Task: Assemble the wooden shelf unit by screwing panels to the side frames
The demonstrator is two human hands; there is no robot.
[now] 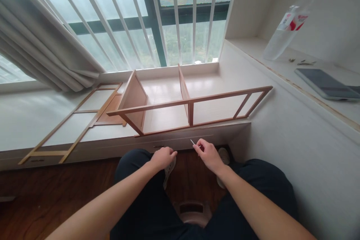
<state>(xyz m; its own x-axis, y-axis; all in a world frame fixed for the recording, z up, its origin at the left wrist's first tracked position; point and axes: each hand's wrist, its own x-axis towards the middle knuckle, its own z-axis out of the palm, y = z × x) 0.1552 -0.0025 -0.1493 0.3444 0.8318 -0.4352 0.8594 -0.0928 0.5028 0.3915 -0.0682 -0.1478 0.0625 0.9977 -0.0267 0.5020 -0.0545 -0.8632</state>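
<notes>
both forearms reach up from frame bottom; my right hand (pixel 209 154) pinches a thin pin (pixel 192 141) — i'd say it could slip to the floor. left hand (pixel 163 157) curled shut, contents unseen, below the wooden frame (pixel 191 108).

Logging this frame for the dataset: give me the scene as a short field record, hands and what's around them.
left hand: closed in a fist, contents hidden
right hand: pinching a thin pale pin
nearest work: partly built wooden shelf frame lying on the window ledge
flat parts: second wooden frame flat on the ledge, left
side shelf: plastic bottle, tablet
posture: seated, knees towards the ledge
</notes>
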